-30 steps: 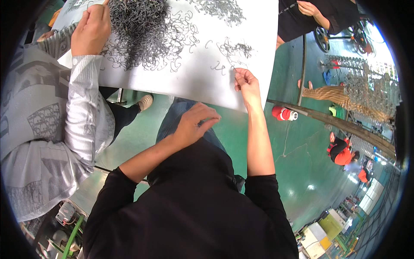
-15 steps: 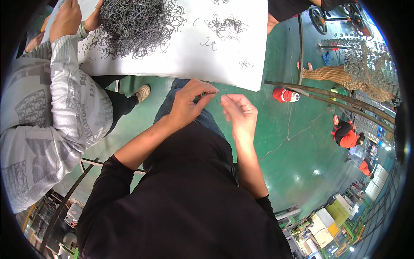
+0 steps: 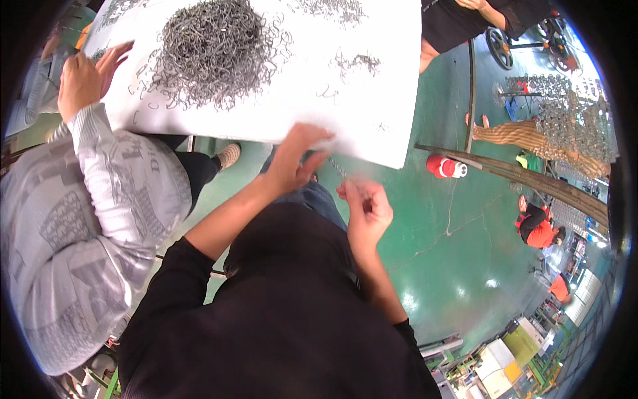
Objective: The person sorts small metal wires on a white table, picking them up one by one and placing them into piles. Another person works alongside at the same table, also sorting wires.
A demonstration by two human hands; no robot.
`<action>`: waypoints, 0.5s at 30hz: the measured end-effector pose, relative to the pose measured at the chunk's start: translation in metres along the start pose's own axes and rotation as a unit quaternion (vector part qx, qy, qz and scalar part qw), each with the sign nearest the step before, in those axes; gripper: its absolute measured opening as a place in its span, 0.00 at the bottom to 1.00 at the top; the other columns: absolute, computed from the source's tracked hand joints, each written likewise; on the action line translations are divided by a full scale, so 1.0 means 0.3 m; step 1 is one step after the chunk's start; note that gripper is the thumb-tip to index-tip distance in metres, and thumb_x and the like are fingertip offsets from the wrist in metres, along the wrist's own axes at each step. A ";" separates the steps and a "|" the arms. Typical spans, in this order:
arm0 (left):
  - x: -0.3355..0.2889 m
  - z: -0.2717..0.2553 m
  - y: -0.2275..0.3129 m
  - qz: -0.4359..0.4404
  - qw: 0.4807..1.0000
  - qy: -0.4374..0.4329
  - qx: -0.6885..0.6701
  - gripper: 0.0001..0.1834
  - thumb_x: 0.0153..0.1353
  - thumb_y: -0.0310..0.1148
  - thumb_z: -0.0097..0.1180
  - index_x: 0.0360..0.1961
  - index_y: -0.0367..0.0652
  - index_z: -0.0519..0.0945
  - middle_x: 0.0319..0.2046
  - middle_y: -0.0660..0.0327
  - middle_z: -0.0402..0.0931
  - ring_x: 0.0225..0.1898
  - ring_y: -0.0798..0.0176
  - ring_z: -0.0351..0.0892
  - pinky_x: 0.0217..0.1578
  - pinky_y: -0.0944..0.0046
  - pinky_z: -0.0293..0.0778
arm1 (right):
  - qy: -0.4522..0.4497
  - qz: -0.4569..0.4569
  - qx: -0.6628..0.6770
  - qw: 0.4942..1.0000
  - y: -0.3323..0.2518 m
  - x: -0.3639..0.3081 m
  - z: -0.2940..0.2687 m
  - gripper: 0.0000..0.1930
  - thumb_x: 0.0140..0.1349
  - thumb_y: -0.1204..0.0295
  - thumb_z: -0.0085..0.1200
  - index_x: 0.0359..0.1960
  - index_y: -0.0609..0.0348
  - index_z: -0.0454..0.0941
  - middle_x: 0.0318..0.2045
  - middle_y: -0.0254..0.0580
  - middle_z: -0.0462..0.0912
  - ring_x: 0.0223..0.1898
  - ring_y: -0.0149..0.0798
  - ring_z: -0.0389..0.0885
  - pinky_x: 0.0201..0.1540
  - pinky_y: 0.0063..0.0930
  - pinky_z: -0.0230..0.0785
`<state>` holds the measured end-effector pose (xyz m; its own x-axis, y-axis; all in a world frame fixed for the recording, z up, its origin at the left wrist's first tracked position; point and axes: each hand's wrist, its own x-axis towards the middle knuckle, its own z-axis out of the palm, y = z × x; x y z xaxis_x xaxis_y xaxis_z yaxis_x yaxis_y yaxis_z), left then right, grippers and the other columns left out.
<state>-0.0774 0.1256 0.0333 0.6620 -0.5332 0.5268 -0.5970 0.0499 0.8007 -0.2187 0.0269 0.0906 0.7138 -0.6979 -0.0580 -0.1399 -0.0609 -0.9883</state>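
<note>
Basically, a thin dark strand point(image 3: 337, 167) hangs by the white table point(image 3: 266, 124) — R hand point(image 3: 367, 209) pinching one end, L hand point(image 3: 294, 158) at the other, its grip too blurred to tell — prob. light, bendy, slippery, best held near its ends.

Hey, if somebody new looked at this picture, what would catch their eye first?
Probably the big heap of dark metal hooks on the white table, toward the top left. Next, the thin metal strand between the left hand and right hand, near the middle. The red-and-white bottle also pops against the green floor, right of the table.
</note>
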 end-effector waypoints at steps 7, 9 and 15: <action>0.459 0.054 -0.519 -0.154 0.967 -0.002 0.201 0.10 0.56 0.32 0.62 0.39 0.41 0.83 0.39 0.55 0.80 0.44 0.51 0.76 0.46 0.55 0.72 | -0.027 -0.038 -0.076 0.996 0.035 0.009 -0.044 0.04 0.59 0.86 0.55 0.34 0.65 0.76 0.30 0.41 0.82 0.31 0.28 0.82 0.37 0.21 0.75; 0.536 0.078 -0.608 -0.143 0.958 -0.013 0.249 0.11 0.55 0.33 0.62 0.39 0.44 0.83 0.38 0.56 0.80 0.44 0.52 0.76 0.46 0.55 0.73 | -0.023 -0.039 -0.083 0.996 0.035 0.013 -0.050 0.05 0.59 0.86 0.56 0.34 0.66 0.76 0.31 0.41 0.82 0.31 0.28 0.81 0.37 0.20 0.74; 0.715 0.070 -0.728 -0.151 0.925 -0.178 0.301 0.09 0.54 0.35 0.63 0.38 0.52 0.83 0.36 0.59 0.78 0.44 0.55 0.77 0.46 0.57 0.74 | -0.018 -0.023 -0.068 0.997 0.028 0.013 -0.053 0.05 0.58 0.87 0.57 0.33 0.66 0.77 0.31 0.40 0.82 0.30 0.26 0.80 0.36 0.18 0.72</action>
<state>0.1854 -0.0173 -0.0346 0.7124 -0.6956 0.0928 -0.6246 -0.5681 0.5359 -0.2280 0.0122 0.0842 0.7453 -0.6664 -0.0206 -0.1966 -0.1901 -0.9619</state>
